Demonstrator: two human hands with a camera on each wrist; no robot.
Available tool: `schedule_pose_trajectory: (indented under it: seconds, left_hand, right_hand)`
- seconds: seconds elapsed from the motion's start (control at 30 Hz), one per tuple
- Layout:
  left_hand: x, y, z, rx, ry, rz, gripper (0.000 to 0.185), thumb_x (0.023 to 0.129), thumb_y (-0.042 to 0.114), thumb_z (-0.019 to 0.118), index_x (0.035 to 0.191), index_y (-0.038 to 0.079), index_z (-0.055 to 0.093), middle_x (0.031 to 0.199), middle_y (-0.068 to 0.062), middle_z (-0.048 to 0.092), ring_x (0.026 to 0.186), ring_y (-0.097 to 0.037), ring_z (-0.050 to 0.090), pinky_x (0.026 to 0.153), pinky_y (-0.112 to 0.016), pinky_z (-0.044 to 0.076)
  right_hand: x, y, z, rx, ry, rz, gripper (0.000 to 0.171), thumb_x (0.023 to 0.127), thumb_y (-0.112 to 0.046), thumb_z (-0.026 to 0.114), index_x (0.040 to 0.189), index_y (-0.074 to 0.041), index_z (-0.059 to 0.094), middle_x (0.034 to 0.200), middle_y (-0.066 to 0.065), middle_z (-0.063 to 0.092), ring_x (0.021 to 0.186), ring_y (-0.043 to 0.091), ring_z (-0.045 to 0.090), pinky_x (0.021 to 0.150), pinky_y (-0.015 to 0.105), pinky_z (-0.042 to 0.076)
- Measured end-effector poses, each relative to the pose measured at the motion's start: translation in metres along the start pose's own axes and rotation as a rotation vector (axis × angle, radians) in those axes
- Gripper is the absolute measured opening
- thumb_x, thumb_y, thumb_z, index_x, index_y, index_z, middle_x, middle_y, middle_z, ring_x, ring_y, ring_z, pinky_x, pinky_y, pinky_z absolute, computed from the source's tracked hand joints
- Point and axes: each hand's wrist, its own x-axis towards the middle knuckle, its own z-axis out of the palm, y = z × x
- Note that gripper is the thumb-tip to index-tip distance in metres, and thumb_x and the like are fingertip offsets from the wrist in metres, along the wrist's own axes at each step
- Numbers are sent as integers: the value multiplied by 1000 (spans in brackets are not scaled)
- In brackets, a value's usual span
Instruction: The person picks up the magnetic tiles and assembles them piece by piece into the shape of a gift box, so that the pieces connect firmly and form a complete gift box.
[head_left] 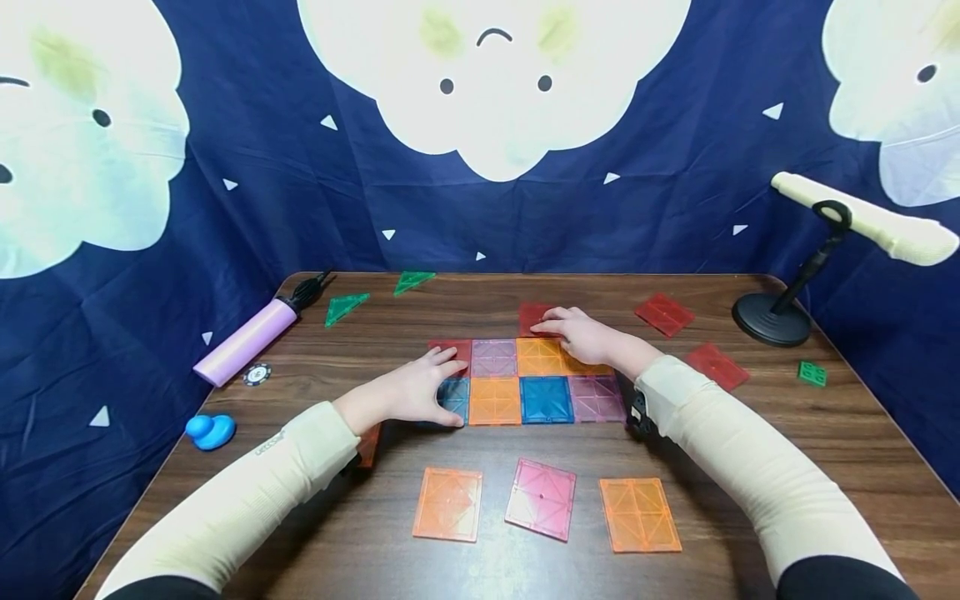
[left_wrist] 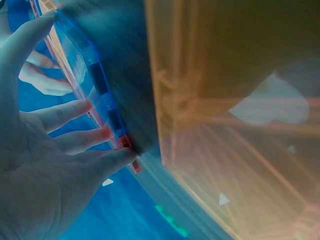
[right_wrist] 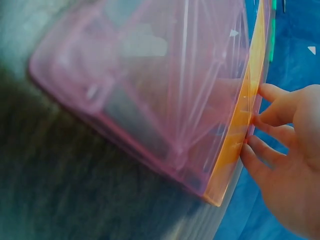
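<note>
Sleeve (head_left: 270, 444) lettering too small.

Play table (head_left: 862, 467), cloud backdrop (head_left: 495, 83)

I see a dark brown wood-grain table (head_left: 750, 467) with see-through tiles: two orange tiles (head_left: 447, 503) flanking a pink tile (head_left: 541, 498), a blue tile (head_left: 547, 399) in the joined grid, red tiles (head_left: 664, 314) and green triangles (head_left: 346, 307). My sleeves (head_left: 255, 492) are cream, the backdrop (head_left: 262, 208) navy with white clouds.
</note>
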Motion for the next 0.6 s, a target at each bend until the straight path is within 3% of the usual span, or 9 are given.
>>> schedule_pose_trajectory:
  seconds: [0.17,0.33,0.47,0.6]
  left_hand:
    - [0,0,-1,0,-1,-10,96,81,55,81,154,4,43,163,-24,25,149,-47,20,115,-60,28]
    - [0,1,0,0,-4,-5,96,81,55,80,154,4,43,163,-24,25,149,-48,19,115,-60,28]
    - [2,2,0,-3,0,16,96,81,54,80,153,3,43,163,-25,26,149,-49,20,115,-60,29]
    - [1,2,0,5,0,4,96,81,54,81,153,3,44,163,-25,26,149,-49,20,115,-60,28]
  right_hand:
    - [-1,-4,-1,17,-18,8,50,95,9,56,143,-5,58,145,25,48,132,45,42,113,57,33]
    - [-10,-1,-3,33,-3,81,49,97,3,54,146,-3,54,148,25,47,137,45,42,114,57,32]
    - [-33,7,-15,-5,110,205,44,97,-4,58,140,4,57,141,29,53,130,45,50,109,57,38]
    - [-62,23,-27,-102,200,383,42,94,-11,59,132,9,60,131,32,58,121,48,56,101,59,44]
